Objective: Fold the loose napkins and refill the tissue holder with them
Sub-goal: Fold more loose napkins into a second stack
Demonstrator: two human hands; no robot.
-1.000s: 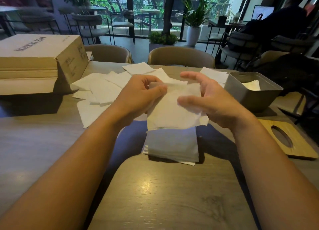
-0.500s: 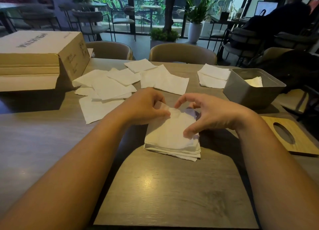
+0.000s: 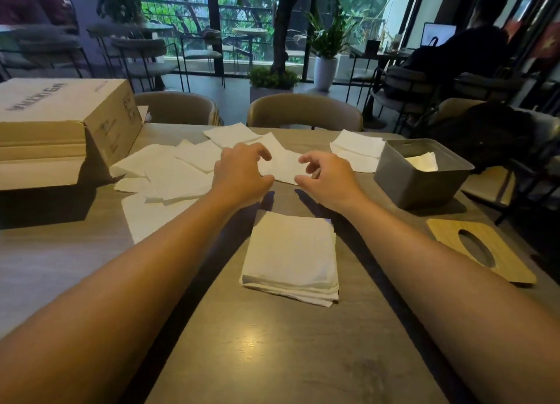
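Both hands, the left hand (image 3: 242, 173) and right hand (image 3: 328, 178), are held open and empty (fingers curled) over a loose napkin (image 3: 281, 165). A folded stack (image 3: 291, 253) is seen at six o'clock of them, the gray holder (image 3: 421, 182) at three o'clock.

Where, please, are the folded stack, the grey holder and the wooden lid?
folded stack (image 3: 291, 252): head view, middle of top napkin.
grey holder (image 3: 415, 182): head view, front wall.
wooden lid (image 3: 448, 237): head view, bare wood beside the oval hole.
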